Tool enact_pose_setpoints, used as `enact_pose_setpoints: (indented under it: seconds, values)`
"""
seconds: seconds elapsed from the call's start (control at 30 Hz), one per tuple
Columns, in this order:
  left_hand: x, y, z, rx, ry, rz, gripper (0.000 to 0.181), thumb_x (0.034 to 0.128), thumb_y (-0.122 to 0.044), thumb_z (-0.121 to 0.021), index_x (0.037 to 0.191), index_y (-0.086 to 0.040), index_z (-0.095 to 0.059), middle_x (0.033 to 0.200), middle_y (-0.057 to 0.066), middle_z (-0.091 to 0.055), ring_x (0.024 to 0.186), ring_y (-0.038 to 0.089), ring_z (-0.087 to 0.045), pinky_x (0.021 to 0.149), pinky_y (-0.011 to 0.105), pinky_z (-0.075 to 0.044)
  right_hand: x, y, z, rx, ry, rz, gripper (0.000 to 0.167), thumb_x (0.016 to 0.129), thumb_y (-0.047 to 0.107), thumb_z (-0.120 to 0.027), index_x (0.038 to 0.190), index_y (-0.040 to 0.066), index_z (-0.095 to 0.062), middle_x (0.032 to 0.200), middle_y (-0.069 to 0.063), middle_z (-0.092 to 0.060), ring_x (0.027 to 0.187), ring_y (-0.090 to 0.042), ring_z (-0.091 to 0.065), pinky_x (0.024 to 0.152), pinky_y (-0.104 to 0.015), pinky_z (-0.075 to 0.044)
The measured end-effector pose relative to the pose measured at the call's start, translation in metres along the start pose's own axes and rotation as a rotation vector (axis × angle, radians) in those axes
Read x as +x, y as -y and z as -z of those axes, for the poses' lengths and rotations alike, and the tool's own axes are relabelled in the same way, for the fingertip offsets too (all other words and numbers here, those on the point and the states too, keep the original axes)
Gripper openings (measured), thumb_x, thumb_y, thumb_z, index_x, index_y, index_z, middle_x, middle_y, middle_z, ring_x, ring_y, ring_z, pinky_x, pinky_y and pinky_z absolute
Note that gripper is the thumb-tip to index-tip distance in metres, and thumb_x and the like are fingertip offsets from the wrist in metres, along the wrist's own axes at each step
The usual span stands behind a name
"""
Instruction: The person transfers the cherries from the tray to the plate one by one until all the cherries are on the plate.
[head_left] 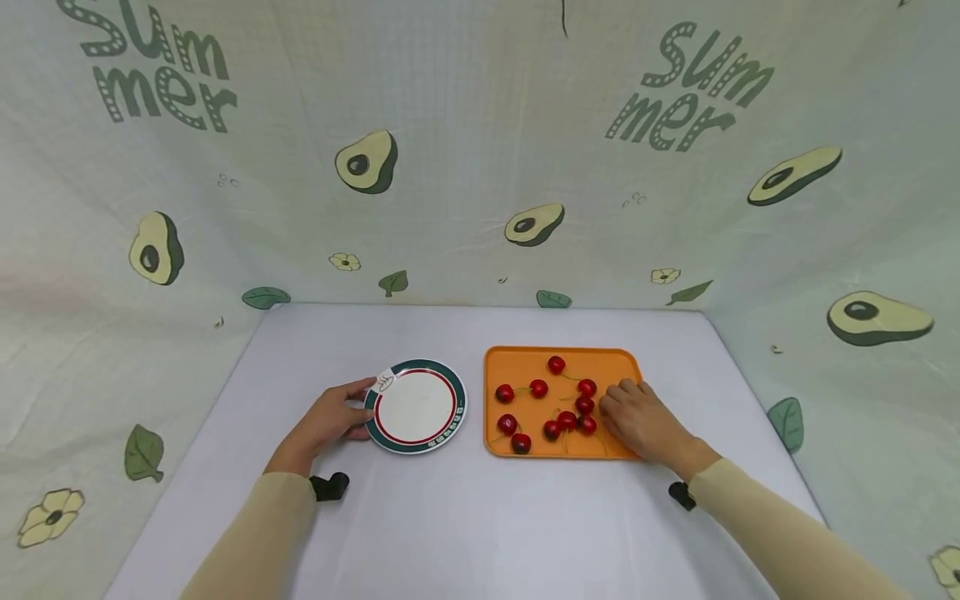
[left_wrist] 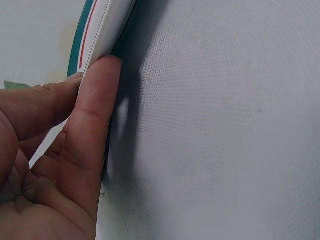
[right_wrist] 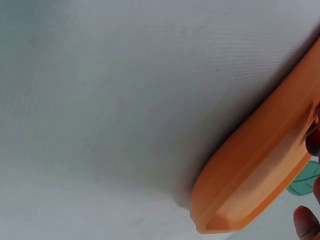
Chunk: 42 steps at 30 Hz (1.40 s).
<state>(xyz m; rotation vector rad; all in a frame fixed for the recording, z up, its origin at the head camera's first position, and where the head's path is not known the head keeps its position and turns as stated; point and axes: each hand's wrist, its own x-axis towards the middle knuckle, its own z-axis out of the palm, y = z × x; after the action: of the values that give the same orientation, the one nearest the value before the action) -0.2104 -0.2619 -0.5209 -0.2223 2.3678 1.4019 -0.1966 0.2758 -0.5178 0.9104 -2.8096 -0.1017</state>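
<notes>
Pinching a white, green-rimmed plate [head_left: 420, 406] with our left hand [head_left: 330, 418], we cannot tell whether our right hand [head_left: 647, 423] grips red cherries [head_left: 567, 421].

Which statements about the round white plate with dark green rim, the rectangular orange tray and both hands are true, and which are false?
1. The left hand grips the round white plate. True.
2. Shiny red cherries lie in the rectangular orange tray. True.
3. The tray stands left of the plate. False: in the head view, it is on the right.
4. Both sleeves are beige. True.
5. The right hand touches the plate. False: this hand is at the tray's right side.
</notes>
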Motion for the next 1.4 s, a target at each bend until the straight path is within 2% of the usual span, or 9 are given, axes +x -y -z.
enact_pose_setpoints:
  seconds: [0.23, 0.37, 0.57, 0.67, 0.8, 0.87, 1.1, 1.23, 1.4]
  values:
    - [-0.002, 0.006, -0.002, -0.009, -0.007, 0.02, 0.07, 0.0966, -0.007, -0.073, 0.161, -0.018, -0.046, 0.148, 0.022, -0.048, 0.088, 0.021, -0.065, 0.075, 0.028, -0.063, 0.002, 0.003, -0.002, -0.019, 0.021, 0.025, 0.015, 0.094, 0.021, -0.08, 0.096, 0.012, -0.068, 0.094, 0.0, -0.062, 0.089, -0.021, -0.048, 0.077, -0.035, -0.047]
    - [-0.001, 0.005, 0.001, 0.012, -0.018, -0.004, 0.07, 0.0964, -0.007, -0.073, 0.161, -0.017, -0.047, 0.148, 0.022, -0.049, 0.093, 0.022, -0.064, 0.075, 0.025, -0.06, 0.01, 0.0, 0.004, -0.006, -0.011, 0.048, 0.014, 0.094, 0.018, -0.079, 0.096, 0.011, -0.068, 0.093, -0.001, -0.06, 0.088, -0.022, -0.048, 0.077, -0.035, -0.046]
    - [-0.002, 0.003, 0.005, 0.014, -0.026, -0.012, 0.069, 0.0962, -0.006, -0.072, 0.16, -0.016, -0.047, 0.147, 0.022, -0.049, 0.101, 0.024, -0.061, 0.075, 0.022, -0.058, 0.036, 0.0, 0.021, -0.032, -0.017, 0.069, 0.017, 0.094, 0.02, -0.08, 0.101, 0.009, -0.068, 0.095, -0.004, -0.061, 0.091, -0.024, -0.049, 0.084, -0.038, -0.049]
    - [-0.003, 0.003, 0.006, 0.006, -0.027, -0.001, 0.07, 0.0958, -0.006, -0.073, 0.16, -0.016, -0.048, 0.147, 0.022, -0.049, 0.1, 0.023, -0.06, 0.074, 0.023, -0.059, 0.057, 0.008, 0.028, -0.054, -0.04, 0.113, 0.018, 0.095, 0.02, -0.08, 0.101, 0.008, -0.068, 0.095, -0.005, -0.061, 0.09, -0.024, -0.049, 0.083, -0.036, -0.049]
    - [-0.002, 0.006, 0.007, -0.046, -0.021, 0.002, 0.07, 0.0965, -0.003, -0.071, 0.161, -0.016, -0.046, 0.148, 0.022, -0.048, 0.09, 0.02, -0.066, 0.073, 0.027, -0.063, 0.092, 0.029, 0.036, -0.084, -0.12, 0.209, 0.018, 0.095, 0.019, -0.08, 0.098, 0.008, -0.067, 0.092, -0.005, -0.061, 0.087, -0.025, -0.048, 0.077, -0.034, -0.046]
    - [0.0, 0.008, 0.007, -0.079, -0.018, 0.003, 0.071, 0.0967, -0.001, -0.07, 0.161, -0.016, -0.045, 0.147, 0.021, -0.047, 0.084, 0.019, -0.069, 0.073, 0.029, -0.064, 0.111, 0.044, 0.04, -0.099, -0.134, 0.249, 0.017, 0.097, 0.02, -0.078, 0.099, 0.008, -0.066, 0.092, -0.005, -0.061, 0.087, -0.025, -0.047, 0.075, -0.033, -0.044]
    - [0.0, 0.008, 0.003, -0.129, -0.009, -0.002, 0.072, 0.0955, 0.001, -0.071, 0.161, -0.015, -0.045, 0.147, 0.022, -0.047, 0.079, 0.018, -0.071, 0.073, 0.033, -0.066, 0.171, 0.104, 0.042, -0.082, -0.098, 0.34, 0.016, 0.1, 0.023, -0.073, 0.108, 0.009, -0.069, 0.097, -0.004, -0.064, 0.093, -0.023, -0.05, 0.079, -0.031, -0.044]
    - [0.003, 0.005, -0.001, -0.129, 0.012, -0.002, 0.075, 0.0935, 0.002, -0.073, 0.161, -0.018, -0.046, 0.146, 0.021, -0.047, 0.075, 0.02, -0.071, 0.072, 0.033, -0.066, 0.192, 0.129, 0.04, -0.091, -0.069, 0.38, 0.015, 0.103, 0.023, -0.068, 0.11, 0.009, -0.07, 0.095, -0.003, -0.062, 0.094, -0.023, -0.049, 0.079, -0.031, -0.042]
    - [0.003, 0.0, 0.0, -0.065, 0.02, -0.003, 0.077, 0.092, 0.001, -0.075, 0.161, -0.02, -0.046, 0.144, 0.021, -0.049, 0.074, 0.021, -0.071, 0.071, 0.032, -0.064, 0.212, 0.158, 0.032, -0.084, -0.03, 0.399, 0.018, 0.105, 0.026, -0.065, 0.113, 0.011, -0.072, 0.102, 0.0, -0.068, 0.098, -0.02, -0.052, 0.082, -0.028, -0.045]
